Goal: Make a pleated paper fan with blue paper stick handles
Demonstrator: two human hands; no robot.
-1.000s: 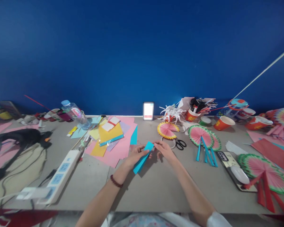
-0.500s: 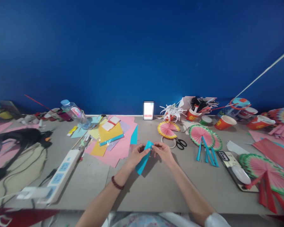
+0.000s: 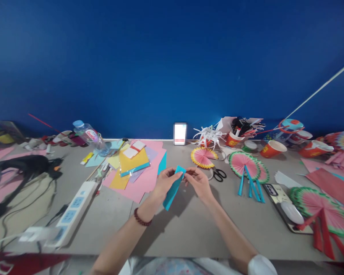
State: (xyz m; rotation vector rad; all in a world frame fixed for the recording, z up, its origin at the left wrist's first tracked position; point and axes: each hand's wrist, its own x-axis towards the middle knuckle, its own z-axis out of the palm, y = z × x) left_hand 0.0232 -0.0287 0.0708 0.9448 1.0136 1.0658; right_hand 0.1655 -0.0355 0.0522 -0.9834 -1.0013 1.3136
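Two bare hands are seen from above, brought close together over the middle of a grey table [image 3: 223, 233]. A narrow blue paper strip [image 3: 171, 194] is held just above the tabletop, slanted so that its lower end points toward the person and slightly left. By the left hand [image 3: 166, 182], the strip is gripped firmly near its upper end, with the thumb laid across the front and the fingers curled behind. By the right hand [image 3: 199, 183], the strip's upper right edge is met with thumb and fingertips drawn together; whether the paper is pinched there or only touched cannot be told. A beaded bracelet [image 3: 141, 217] is worn on the left wrist.

To the left of the hands, pink sheets [image 3: 143, 185] are spread, overlaid by a yellow packet [image 3: 134, 162]. Farther left, a white power strip [image 3: 74, 214] and a tilted clear bottle [image 3: 92, 138] are seen. Just beyond the right hand, black-handled scissors [image 3: 219, 175] are placed near a pink-and-yellow paper fan [image 3: 203, 156]. Farther right, a green-edged fan [image 3: 240, 162] is laid out, and a white mouse-shaped object [image 3: 291, 212] is rested on a phone [image 3: 278, 196]. Behind everything, a blue wall [image 3: 172, 68] is shown.
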